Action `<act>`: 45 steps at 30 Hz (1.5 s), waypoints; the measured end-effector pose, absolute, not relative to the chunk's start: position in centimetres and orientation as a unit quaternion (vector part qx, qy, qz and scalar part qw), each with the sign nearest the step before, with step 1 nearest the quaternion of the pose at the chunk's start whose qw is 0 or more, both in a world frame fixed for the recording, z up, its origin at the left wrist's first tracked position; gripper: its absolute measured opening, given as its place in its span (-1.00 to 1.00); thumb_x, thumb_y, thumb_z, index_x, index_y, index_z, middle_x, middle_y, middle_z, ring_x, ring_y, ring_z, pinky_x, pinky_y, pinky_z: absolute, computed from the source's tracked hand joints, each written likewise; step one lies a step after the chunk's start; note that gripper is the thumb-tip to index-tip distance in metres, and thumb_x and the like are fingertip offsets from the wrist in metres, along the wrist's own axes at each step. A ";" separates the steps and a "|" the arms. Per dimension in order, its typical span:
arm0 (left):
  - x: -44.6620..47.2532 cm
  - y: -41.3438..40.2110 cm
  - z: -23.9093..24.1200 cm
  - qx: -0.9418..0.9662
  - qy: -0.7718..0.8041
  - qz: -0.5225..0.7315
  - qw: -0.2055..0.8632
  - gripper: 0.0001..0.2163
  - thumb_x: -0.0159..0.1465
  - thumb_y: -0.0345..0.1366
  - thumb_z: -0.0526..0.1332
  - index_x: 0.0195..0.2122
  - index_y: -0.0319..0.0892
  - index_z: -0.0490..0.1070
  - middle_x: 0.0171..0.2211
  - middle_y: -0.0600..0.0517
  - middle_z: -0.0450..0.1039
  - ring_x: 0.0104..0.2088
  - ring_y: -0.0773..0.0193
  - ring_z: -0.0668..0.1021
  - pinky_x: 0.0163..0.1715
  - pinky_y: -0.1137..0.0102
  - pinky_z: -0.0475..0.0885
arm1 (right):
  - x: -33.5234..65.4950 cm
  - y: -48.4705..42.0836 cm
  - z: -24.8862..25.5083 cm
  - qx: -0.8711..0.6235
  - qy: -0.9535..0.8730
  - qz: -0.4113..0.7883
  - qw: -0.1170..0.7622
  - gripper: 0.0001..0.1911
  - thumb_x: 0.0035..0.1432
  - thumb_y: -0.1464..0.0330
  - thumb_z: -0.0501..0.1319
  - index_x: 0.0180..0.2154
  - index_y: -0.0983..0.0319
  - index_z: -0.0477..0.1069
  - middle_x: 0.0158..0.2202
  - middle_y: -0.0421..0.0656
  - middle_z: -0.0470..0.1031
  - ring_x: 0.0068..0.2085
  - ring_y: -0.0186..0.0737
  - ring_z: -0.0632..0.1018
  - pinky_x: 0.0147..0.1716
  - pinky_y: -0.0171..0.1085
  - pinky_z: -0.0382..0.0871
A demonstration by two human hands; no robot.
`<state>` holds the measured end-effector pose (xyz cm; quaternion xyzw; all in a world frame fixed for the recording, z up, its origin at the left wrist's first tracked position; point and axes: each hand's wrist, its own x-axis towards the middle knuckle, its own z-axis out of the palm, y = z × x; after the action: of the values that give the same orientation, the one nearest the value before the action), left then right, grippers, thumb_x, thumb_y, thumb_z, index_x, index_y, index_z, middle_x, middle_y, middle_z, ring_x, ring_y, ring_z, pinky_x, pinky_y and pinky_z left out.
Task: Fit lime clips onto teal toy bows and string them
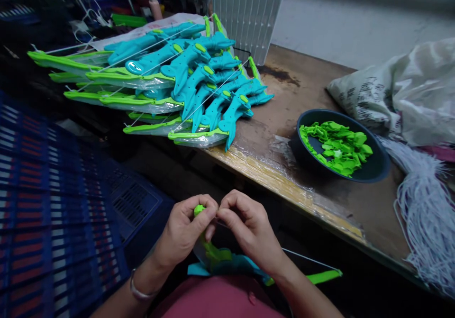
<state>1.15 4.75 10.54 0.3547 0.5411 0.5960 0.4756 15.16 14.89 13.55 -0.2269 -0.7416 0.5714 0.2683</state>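
My left hand [185,230] is closed around the green tip [199,209] of a toy bow [220,261] that lies across my lap, teal in the middle with green limbs. My right hand [249,228] pinches at the same tip, fingertips touching the left hand's; a thin white string runs from there toward the bow's far green end [323,276]. What the right fingers hold is too small to name for sure.
A pile of finished teal-and-green toy bows [177,86] lies on the wooden table [284,86]. A dark bowl [373,168] holds green plastic pieces [337,147]. White strings [426,213] and a sack [401,90] sit at right. Blue crates [53,204] stand at left.
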 end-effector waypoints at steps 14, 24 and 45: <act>1.1 5.4 10.4 0.307 0.480 0.628 0.529 -0.77 0.42 -0.19 0.19 -0.36 -0.18 0.40 -0.55 0.14 0.29 -0.58 0.41 0.33 -0.54 0.47 0.24 | 14.7 13.6 11.5 -0.141 -0.838 0.330 0.412 -0.79 0.31 0.60 0.13 -0.08 0.28 0.41 -0.25 -0.05 0.49 -0.25 -0.25 0.51 -0.29 -0.29 0.47; 1.3 5.6 10.3 0.295 0.488 0.632 0.525 -0.75 0.44 -0.20 0.16 -0.37 -0.18 0.35 -0.53 0.14 0.26 -0.56 0.42 0.33 -0.51 0.47 0.28 | 14.9 13.3 11.8 -0.200 -0.769 0.460 0.397 -0.87 0.36 0.53 0.10 -0.19 0.22 0.37 -0.23 -0.15 0.49 -0.23 -0.33 0.53 -0.23 -0.33 0.44; 1.7 5.9 10.4 0.281 0.473 0.659 0.513 -0.74 0.42 -0.20 0.19 -0.40 -0.20 0.35 -0.50 0.13 0.25 -0.62 0.46 0.30 -0.62 0.49 0.24 | 17.7 13.9 13.5 -0.221 -0.849 0.365 0.313 -0.87 0.36 0.50 0.13 -0.29 0.25 0.37 -0.38 -0.19 0.39 -0.37 -0.33 0.44 -0.38 -0.32 0.28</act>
<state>1.66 5.92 10.44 0.2806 0.4732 0.6586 0.5135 17.73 13.87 13.52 -0.2207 -0.8486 0.3648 0.3132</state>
